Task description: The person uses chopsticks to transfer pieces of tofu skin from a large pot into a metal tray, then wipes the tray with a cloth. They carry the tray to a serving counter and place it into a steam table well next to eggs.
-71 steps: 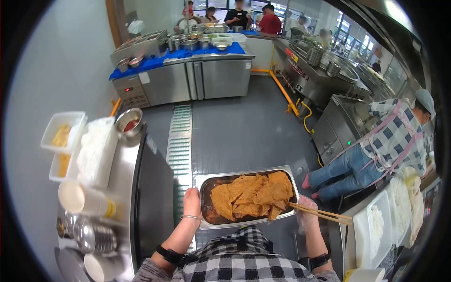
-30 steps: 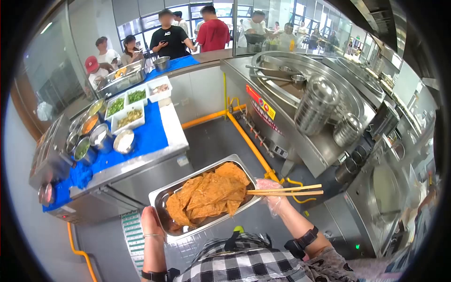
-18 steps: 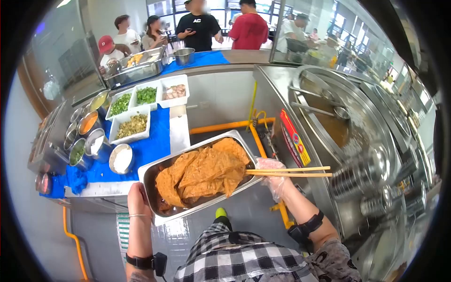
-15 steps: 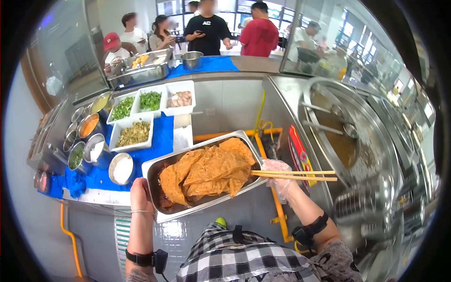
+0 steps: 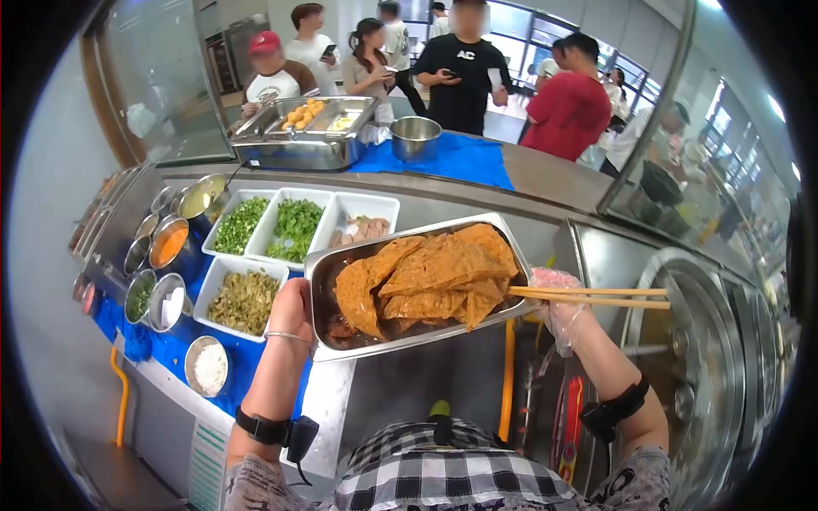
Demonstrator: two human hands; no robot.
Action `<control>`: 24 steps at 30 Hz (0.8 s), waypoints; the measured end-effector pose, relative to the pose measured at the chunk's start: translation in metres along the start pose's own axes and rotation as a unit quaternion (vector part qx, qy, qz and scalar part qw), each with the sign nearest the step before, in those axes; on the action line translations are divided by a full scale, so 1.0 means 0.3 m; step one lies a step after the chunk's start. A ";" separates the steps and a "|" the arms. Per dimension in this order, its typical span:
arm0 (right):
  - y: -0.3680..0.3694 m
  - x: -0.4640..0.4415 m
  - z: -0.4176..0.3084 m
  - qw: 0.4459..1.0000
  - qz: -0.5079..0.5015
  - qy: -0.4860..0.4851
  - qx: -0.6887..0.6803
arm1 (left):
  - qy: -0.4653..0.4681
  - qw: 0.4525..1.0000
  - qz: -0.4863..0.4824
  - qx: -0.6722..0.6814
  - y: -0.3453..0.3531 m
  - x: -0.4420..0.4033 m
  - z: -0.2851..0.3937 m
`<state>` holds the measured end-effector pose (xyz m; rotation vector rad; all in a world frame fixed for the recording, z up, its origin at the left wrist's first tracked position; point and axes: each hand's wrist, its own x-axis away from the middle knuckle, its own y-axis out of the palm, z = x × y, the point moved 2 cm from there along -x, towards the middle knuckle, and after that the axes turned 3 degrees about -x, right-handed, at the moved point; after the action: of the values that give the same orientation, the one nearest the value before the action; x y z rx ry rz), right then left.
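In front of me my hands carry a rectangular metal pan (image 5: pixel 400 337), slightly tilted in view with its right end higher. Wide, folded brown sheets that look like tofu skin (image 5: pixel 443 268) are heaped in it over dark sauce. My left hand (image 5: pixel 292 310) is bare and grips the pan's left end. At the right end, my right hand (image 5: pixel 559 308), in a clear plastic glove, holds the pan along with a pair of wooden chopsticks (image 5: pixel 630 291) that point right. Some fingers are hidden by the pan.
White tubs of chopped scallion (image 5: pixel 241 225), cilantro (image 5: pixel 294 228) and chopped pickles (image 5: pixel 244 298) stand left on blue cloth, near several metal bowls. A bowl of white grains (image 5: pixel 209 367) sits close by. At right is a large round cooker (image 5: pixel 690 366). Several people stand beyond the counter (image 5: pixel 554 181).
The pan and both hands have moved right and slightly up in view, and the pan now overlaps the white tubs' edge. The view has turned, bringing the counter closer and the cooker rightward.
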<state>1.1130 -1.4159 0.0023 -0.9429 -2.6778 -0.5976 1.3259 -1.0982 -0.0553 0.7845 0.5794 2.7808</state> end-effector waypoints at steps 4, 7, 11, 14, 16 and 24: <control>0.064 -0.275 -0.101 0.998 -0.051 -0.022 0.028 | 0.011 0.995 0.086 0.044 0.085 -0.131 0.050; 0.160 -0.494 -0.164 0.992 -0.122 -0.033 0.029 | 0.035 0.986 0.155 0.044 0.133 -0.238 0.133; 0.266 -0.786 -0.183 0.963 -0.256 -0.079 0.022 | 0.056 0.982 0.172 0.061 0.141 -0.382 0.239; 0.380 -0.979 -0.223 0.966 -0.245 -0.065 0.059 | 0.079 0.976 0.183 0.087 0.151 -0.509 0.337; 0.484 -1.094 -0.255 0.965 -0.243 -0.079 0.062 | 0.113 0.970 0.190 0.095 0.159 -0.581 0.406; 0.906 -1.606 -0.365 0.945 -0.321 -0.044 0.037 | 0.147 0.944 0.272 0.116 0.180 -0.914 0.702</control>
<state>1.6644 -1.5341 0.0110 -0.0471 -3.0504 -0.5699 1.6649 -1.1591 0.0061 0.6511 0.8678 3.4240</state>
